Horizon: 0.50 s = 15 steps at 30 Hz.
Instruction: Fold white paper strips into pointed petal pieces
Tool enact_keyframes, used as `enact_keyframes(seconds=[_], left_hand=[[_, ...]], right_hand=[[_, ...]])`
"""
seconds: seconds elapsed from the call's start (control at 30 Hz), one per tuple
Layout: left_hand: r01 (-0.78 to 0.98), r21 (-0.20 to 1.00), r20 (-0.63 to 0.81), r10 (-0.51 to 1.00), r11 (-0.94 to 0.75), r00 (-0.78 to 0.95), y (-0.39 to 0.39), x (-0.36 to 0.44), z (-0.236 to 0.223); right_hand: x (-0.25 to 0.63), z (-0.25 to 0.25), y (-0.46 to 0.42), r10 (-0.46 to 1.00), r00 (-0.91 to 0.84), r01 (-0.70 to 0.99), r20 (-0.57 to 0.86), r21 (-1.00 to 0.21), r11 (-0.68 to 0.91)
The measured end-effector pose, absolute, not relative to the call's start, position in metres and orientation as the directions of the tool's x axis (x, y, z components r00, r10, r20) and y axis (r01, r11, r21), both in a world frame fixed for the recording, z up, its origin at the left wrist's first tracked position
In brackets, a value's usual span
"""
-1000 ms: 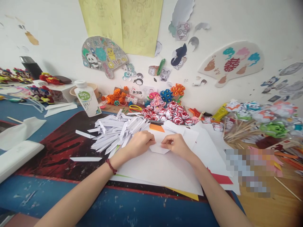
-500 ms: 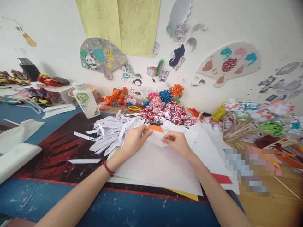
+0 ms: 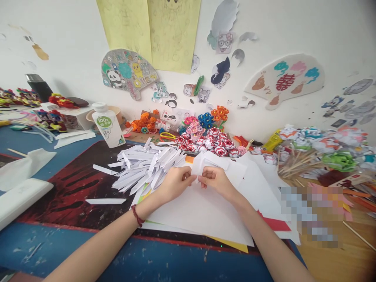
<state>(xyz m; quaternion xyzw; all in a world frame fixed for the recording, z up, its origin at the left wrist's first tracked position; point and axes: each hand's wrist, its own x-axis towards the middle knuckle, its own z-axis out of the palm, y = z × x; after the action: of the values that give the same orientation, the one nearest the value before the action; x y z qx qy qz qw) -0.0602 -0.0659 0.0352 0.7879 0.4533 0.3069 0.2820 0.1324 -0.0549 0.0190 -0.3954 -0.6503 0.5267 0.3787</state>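
Note:
Between my two hands a small piece of white paper [image 3: 198, 163] stands tilted up. My left hand [image 3: 178, 180], with a dark red cord bracelet at its wrist, pinches the paper's near left edge. My right hand [image 3: 215, 180] pinches it from the right, its thumb close to the left one. Below both hands lies a large white sheet [image 3: 202, 211], with coloured sheets showing at its edges. A heap of folded white paper strips [image 3: 141, 168] touches the area left of my left hand.
A white bottle [image 3: 108, 126] stands behind the heap on the left. Red-and-white paper flowers [image 3: 216, 141] crowd the back. Wooden sticks [image 3: 299, 162] lie at the right. A long white case [image 3: 23, 201] sits at the left edge.
My hands have drawn closer together and slightly toward me. The white paper between them has come up from lying low to standing tilted. The camera view has shifted slightly.

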Motion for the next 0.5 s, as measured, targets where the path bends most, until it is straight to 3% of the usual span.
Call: enact_keyframes(seconds=[0.27, 0.5], left_hand=[[0.541, 0.697, 0.247, 0.866, -0.471, 0.435, -0.064, -0.064, 0.037], [0.674, 0.408, 0.251, 0.785, -0.616, 0.566, -0.052, -0.077, 0.034]], right_hand=[[0.138, 0.019, -0.055, 0.892, -0.452, 0.178, 0.012, -0.979, 0.103], [0.144, 0.021, -0.049, 0.942, -0.335, 0.304, 0.024, -0.943, 0.132]])
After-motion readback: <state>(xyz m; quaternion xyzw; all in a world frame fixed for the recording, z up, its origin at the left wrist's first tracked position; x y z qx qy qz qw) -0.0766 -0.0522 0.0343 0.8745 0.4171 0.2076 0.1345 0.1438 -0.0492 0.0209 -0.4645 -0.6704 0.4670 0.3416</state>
